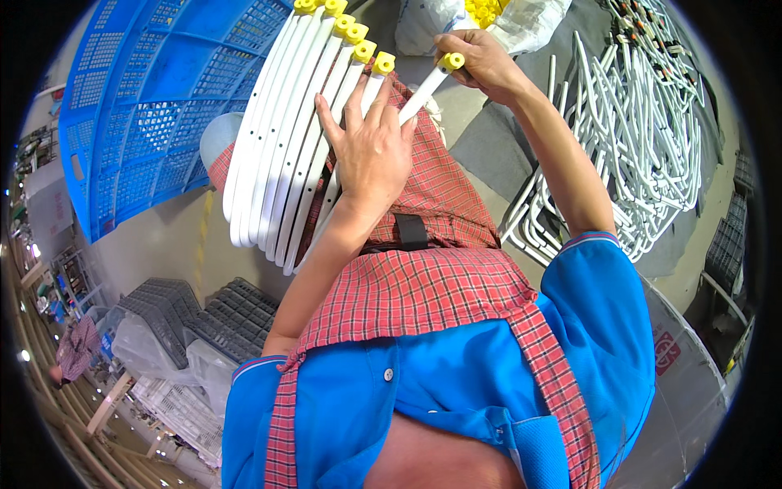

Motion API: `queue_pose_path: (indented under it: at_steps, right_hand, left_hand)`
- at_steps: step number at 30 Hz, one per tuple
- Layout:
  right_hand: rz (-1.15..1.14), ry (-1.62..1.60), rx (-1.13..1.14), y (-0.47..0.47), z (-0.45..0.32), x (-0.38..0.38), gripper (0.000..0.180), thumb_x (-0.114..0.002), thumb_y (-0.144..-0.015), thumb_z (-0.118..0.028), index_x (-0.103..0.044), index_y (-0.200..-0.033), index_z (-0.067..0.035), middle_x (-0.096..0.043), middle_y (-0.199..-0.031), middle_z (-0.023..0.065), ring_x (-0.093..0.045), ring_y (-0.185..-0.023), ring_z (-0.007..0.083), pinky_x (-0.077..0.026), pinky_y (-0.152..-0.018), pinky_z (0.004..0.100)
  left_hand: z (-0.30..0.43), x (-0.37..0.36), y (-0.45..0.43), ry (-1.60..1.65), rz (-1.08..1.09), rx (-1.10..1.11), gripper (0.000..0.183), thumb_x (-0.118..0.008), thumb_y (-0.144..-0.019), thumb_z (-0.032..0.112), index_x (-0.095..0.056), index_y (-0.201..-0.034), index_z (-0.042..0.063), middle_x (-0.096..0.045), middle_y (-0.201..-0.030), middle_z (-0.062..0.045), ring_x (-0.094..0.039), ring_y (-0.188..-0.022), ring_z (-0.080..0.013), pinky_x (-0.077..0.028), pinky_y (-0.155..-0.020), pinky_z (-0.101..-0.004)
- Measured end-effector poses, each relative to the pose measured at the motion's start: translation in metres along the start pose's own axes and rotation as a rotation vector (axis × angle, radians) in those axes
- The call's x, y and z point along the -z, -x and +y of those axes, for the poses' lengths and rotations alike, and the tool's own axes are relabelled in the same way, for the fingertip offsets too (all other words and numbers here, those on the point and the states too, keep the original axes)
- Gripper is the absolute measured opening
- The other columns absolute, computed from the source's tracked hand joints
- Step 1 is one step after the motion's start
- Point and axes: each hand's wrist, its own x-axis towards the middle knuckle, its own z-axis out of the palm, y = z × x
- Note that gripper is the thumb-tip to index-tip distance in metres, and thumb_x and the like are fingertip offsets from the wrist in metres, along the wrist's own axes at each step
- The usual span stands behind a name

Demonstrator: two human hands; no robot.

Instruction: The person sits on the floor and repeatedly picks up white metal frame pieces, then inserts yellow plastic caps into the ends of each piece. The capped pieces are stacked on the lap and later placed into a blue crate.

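Several white curved tubes point(275, 147) with yellow plastic end fittings point(364, 51) lie side by side across my lap, over the red checked apron point(421, 293). My left hand point(374, 143) rests on the nearest tubes with its fingers spread, the fingertips just below a yellow fitting. Beside it, my right hand point(479, 64) is closed at the yellow fitting point(453, 61) on the end of another white tube point(423, 95). That tube's lower part is hidden behind my left hand.
A blue plastic crate point(146, 91) stands at the left. Bent white tubes point(635, 147) are piled on dark matting at the right. A white sack point(525, 24) holds yellow fittings point(484, 11) ahead. Black crates point(238, 318) stand lower left; another person point(78, 348) is far left.
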Motion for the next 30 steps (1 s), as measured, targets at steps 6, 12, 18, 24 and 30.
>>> queue_pose_path:
  at_steps: [6,12,18,24,30]
  right_hand:
    - [-0.264,0.232,-0.051,-0.012,-0.009,0.015,0.045,-0.048,-0.113,-0.039,-0.068,-0.096,-0.003,-0.059,-0.064,0.0018,-0.048,-0.047,0.0061,-0.036,-0.042,0.0235]
    - [-0.598,0.081,-0.122,-0.022,-0.022,0.001,0.042,-0.044,-0.110,-0.027,-0.070,-0.095,0.002,-0.049,-0.058,-0.0008,-0.039,-0.042,0.0035,-0.027,-0.040,0.0226]
    - [-0.600,-0.004,-0.178,-0.026,-0.005,-0.004,0.040,-0.049,-0.110,-0.029,-0.072,-0.098,0.001,-0.057,-0.069,0.0002,-0.034,-0.042,0.0041,-0.026,-0.039,0.0216]
    - [-0.081,0.213,-0.078,-0.103,0.015,0.058,0.037,-0.054,-0.108,-0.033,-0.074,-0.115,-0.003,-0.072,-0.084,0.0063,-0.069,-0.070,0.0113,-0.053,-0.062,0.0260]
    - [0.732,1.262,-0.213,-0.198,0.136,0.208,0.031,-0.059,-0.092,-0.015,-0.070,-0.116,0.001,-0.072,-0.123,0.0287,-0.070,-0.117,0.0402,-0.057,-0.096,0.0522]
  left_hand:
    - [0.001,0.001,0.000,-0.015,-0.021,0.000,0.026,-0.067,-0.101,0.025,-0.069,-0.109,0.001,-0.063,-0.149,-0.008,-0.040,-0.150,-0.0351,-0.008,-0.125,-0.0715]
    - [0.001,-0.003,-0.005,-0.001,-0.019,0.008,0.033,-0.070,-0.098,0.027,-0.070,-0.111,-0.003,-0.065,-0.144,-0.010,-0.041,-0.148,-0.0360,-0.012,-0.127,-0.0665]
    - [-0.001,-0.004,-0.007,0.029,-0.013,0.009,0.034,-0.074,-0.094,0.025,-0.070,-0.115,-0.002,-0.062,-0.145,-0.009,-0.042,-0.148,-0.0357,-0.014,-0.127,-0.0644]
    - [0.003,0.014,-0.004,0.135,-0.114,0.032,0.022,-0.070,-0.096,0.022,-0.066,-0.101,0.001,-0.060,-0.151,-0.008,-0.038,-0.151,-0.0393,-0.013,-0.126,-0.0667]
    - [0.003,0.011,-0.007,0.154,-0.132,0.034,0.021,-0.066,-0.098,0.024,-0.065,-0.098,0.003,-0.058,-0.153,-0.008,-0.036,-0.153,-0.0404,-0.012,-0.126,-0.0670]
